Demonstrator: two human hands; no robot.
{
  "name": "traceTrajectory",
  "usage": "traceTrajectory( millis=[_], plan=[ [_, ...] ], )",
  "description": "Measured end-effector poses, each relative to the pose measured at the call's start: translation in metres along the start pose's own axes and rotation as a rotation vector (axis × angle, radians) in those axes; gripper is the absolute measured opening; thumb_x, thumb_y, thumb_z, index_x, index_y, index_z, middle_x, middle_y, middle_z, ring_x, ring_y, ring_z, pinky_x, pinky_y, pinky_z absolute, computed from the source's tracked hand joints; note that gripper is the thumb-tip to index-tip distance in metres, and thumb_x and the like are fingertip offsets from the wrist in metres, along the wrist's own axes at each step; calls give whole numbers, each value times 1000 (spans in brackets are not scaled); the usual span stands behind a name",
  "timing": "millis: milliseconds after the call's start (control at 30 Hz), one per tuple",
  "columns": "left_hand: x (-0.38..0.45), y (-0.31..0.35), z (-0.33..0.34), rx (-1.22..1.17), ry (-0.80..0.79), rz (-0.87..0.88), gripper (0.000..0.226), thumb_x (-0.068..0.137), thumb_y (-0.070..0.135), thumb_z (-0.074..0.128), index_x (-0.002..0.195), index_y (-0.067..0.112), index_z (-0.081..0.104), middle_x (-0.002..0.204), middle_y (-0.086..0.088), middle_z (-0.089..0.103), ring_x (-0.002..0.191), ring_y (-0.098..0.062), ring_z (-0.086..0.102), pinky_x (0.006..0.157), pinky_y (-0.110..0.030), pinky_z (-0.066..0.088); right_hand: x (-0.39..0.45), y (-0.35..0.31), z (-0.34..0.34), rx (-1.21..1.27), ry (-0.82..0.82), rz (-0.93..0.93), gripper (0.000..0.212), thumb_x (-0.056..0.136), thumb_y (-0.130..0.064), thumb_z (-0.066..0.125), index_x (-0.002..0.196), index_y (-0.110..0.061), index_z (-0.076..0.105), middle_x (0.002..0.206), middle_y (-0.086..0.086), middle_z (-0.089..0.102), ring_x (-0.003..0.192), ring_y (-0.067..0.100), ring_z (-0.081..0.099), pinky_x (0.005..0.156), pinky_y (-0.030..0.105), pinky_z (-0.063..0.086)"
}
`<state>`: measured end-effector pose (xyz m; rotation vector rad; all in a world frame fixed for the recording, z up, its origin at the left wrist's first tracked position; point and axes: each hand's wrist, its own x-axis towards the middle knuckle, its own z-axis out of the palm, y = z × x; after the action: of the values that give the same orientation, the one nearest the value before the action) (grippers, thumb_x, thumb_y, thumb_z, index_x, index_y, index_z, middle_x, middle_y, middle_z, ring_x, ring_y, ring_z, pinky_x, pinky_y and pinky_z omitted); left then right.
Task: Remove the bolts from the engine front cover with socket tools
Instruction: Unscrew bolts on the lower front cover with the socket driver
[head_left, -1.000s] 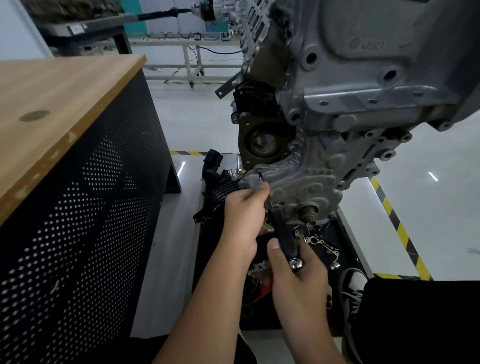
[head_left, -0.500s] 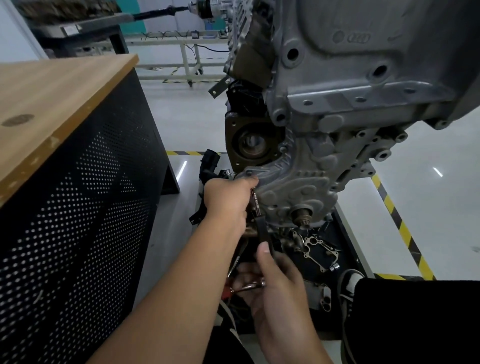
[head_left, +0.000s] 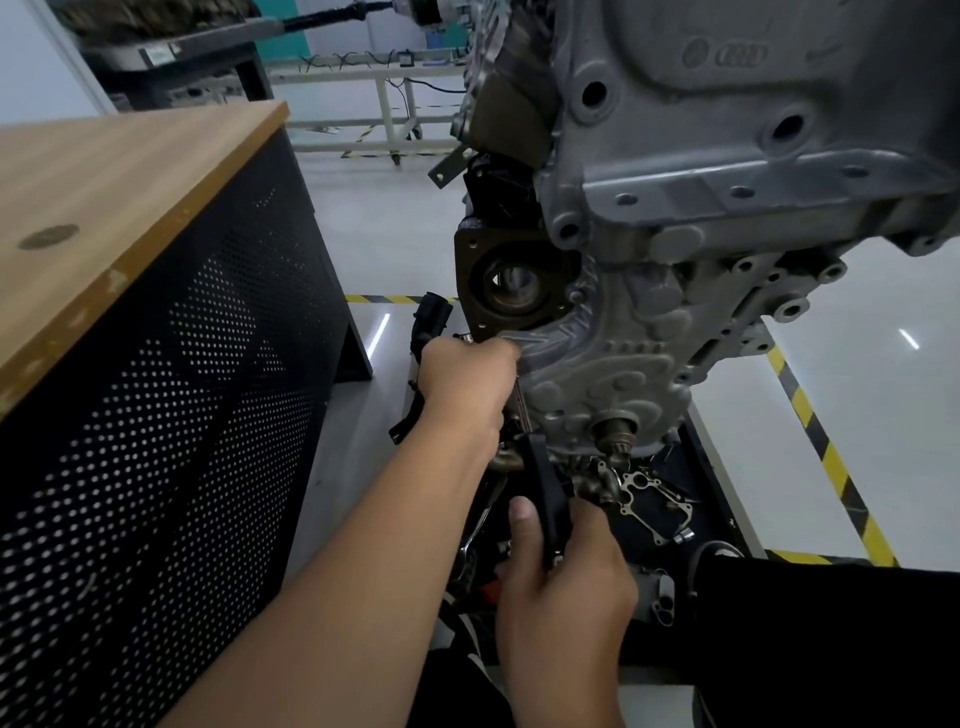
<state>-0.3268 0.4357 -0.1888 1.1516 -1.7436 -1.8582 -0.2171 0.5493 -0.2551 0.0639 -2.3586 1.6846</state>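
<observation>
Front cover (head_left: 602, 374) is on the engine (head_left: 727, 156), low on its near face. Left hand (head_left: 462, 384) is curled at the cover's left edge, gripping the ratchet (head_left: 545, 483) head; bolt under it is hidden. Ratchet runs down from there below the cover. Right hand (head_left: 561, 582) wraps the black handle, thumb up along it. Loose gasket (head_left: 649, 499) and parts lie under the cover. Wood worktop (head_left: 104, 208) is well left of the cover.
</observation>
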Motion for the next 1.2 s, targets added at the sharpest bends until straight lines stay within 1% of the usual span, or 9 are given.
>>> traceTrajectory(
  millis=[100, 200, 333, 500, 600, 733, 867, 1033, 1200],
  plan=[
    [-3, -2, -4, -13, -48, -24, 20, 83, 9, 63, 85, 16, 44, 60, 1, 33, 41, -13, 23, 40, -18, 19, -2, 1, 2, 21, -59, 82, 45, 93, -42, 61, 115, -3, 65, 90, 15, 72, 86, 32, 71, 79, 34, 51],
    [-3, -5, -9, 118, -65, 58, 27, 84, 8, 62, 74, 17, 39, 59, 0, 31, 45, -16, 23, 44, -21, 19, 0, 0, 0, 27, -107, 122, 35, 96, -42, 59, 109, -10, 64, 80, 7, 73, 75, 11, 69, 67, 11, 44],
    [0, -6, -11, 216, -96, 130, 43, 89, 13, 67, 60, 17, 36, 49, 5, 32, 42, -15, 25, 45, -20, 21, -1, -6, 0, 145, -179, 243, 28, 97, -44, 58, 86, -19, 62, 57, -4, 70, 53, 2, 65, 55, 14, 44],
    [-5, -7, -15, 158, -108, 80, 35, 90, 25, 73, 67, 14, 48, 46, 9, 38, 37, -9, 32, 40, -16, 23, -1, -17, 9, 836, -207, 799, 37, 102, -33, 59, 84, 0, 59, 62, 11, 63, 44, 18, 56, 50, 32, 53],
    [-11, -8, -27, 184, -142, 27, 30, 90, 29, 71, 74, 16, 50, 45, 8, 33, 33, -11, 26, 40, -16, 19, 0, -18, 10, 1080, -212, 945, 33, 95, -31, 65, 88, 1, 58, 65, 13, 58, 44, 16, 46, 51, 35, 53],
    [-26, -22, -42, 184, -335, -29, 32, 89, 42, 72, 68, 21, 59, 49, 8, 28, 36, -10, 22, 39, -16, 17, -4, -10, 9, 690, -190, 622, 23, 97, -22, 68, 89, -6, 54, 70, 3, 62, 54, 15, 54, 59, 39, 54],
    [-44, -39, -35, 148, -404, 33, 36, 94, 42, 64, 65, 23, 72, 45, 9, 39, 35, -7, 34, 37, -16, 24, 3, -1, -4, 96, -145, 55, 42, 83, -5, 77, 87, -34, 46, 82, -11, 58, 77, 3, 57, 64, 13, 41],
    [-45, -38, -29, -116, -330, -54, 45, 98, 32, 61, 56, 18, 68, 51, 2, 56, 39, -14, 51, 39, -18, 36, 15, 2, -18, 223, -403, -38, 65, 70, 2, 77, 107, -46, 53, 96, -22, 69, 83, 2, 69, 66, 10, 48],
    [-48, -31, -38, -266, -397, -232, 44, 95, 35, 63, 56, 15, 66, 55, -4, 59, 44, -17, 57, 48, -23, 47, 12, 7, -33, 338, -574, -86, 76, 73, -32, 85, 138, -47, 49, 93, -12, 76, 84, 9, 75, 72, 13, 54]
  ],
)
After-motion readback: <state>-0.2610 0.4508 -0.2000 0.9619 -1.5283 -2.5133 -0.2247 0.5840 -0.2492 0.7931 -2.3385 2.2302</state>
